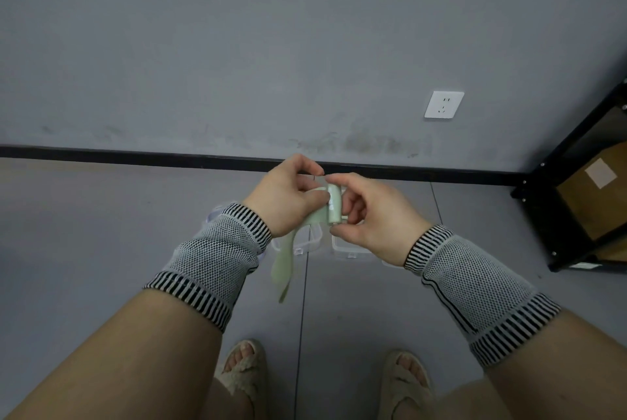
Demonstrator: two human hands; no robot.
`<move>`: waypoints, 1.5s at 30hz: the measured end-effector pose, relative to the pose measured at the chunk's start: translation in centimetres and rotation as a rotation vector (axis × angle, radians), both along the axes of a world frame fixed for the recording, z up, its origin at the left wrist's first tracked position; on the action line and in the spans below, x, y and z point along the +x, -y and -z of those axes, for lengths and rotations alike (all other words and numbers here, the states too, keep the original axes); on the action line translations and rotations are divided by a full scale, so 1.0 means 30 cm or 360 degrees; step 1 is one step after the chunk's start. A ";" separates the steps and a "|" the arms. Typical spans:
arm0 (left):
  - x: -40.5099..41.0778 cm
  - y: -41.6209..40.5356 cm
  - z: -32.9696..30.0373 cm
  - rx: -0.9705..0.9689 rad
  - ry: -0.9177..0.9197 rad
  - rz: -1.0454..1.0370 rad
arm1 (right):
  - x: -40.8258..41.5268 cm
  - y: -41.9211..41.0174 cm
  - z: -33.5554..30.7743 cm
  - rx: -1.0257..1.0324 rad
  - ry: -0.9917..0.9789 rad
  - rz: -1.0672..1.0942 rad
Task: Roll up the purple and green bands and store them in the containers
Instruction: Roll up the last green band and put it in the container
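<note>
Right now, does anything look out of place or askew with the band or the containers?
Nothing stands out. The green band is partly rolled between the left hand and right hand, its loose tail hanging below. The clear containers sit on the floor, mostly hidden behind the hands.
</note>
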State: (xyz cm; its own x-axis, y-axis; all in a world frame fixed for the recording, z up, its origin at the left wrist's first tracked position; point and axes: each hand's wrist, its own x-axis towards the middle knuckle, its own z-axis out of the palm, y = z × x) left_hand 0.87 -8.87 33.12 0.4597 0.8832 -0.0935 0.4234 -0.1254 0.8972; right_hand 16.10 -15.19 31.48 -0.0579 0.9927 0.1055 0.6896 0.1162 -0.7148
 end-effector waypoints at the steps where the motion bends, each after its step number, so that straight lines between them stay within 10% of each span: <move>1: -0.001 0.001 -0.002 -0.0004 0.0000 0.0008 | -0.002 0.002 0.001 0.0009 0.0004 0.0013; 22: 0.012 0.012 0.001 -0.0101 0.0046 -0.0063 | 0.003 0.000 0.007 0.0141 0.0002 -0.0073; 35: 0.032 -0.004 -0.002 -0.0445 0.0664 -0.0392 | -0.006 -0.015 -0.031 -0.0095 -0.1196 0.0590; 45: 0.054 0.018 -0.004 -0.0434 0.0702 -0.0314 | 0.000 -0.034 -0.020 0.0019 -0.1122 0.0635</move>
